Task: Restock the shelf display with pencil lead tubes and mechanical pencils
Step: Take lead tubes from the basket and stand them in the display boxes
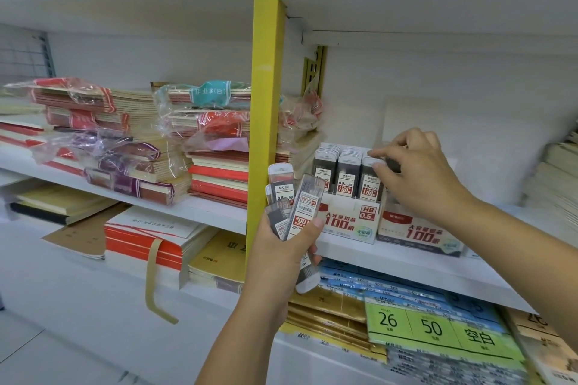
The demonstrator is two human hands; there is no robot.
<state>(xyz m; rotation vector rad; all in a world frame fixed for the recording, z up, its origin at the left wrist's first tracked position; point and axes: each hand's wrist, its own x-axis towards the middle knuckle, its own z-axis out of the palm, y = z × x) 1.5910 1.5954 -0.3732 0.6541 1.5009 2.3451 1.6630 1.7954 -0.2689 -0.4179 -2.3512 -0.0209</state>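
My left hand (281,247) grips a fan of several grey pencil lead tubes (292,197) in front of the yellow shelf post. On the white shelf (406,262) stands a white and red display box (347,222) with rows of upright lead tubes (347,172). My right hand (419,172) reaches over that box and pinches a lead tube (387,162) at the right end of the rows, above a second display box (419,233). No mechanical pencils are visible.
A yellow upright post (266,97) divides the shelving. Stacks of wrapped notebooks (131,147) fill the left shelf. Blue and green paper packs (438,328) lie on the shelf below. More stacked books (556,178) sit at the far right.
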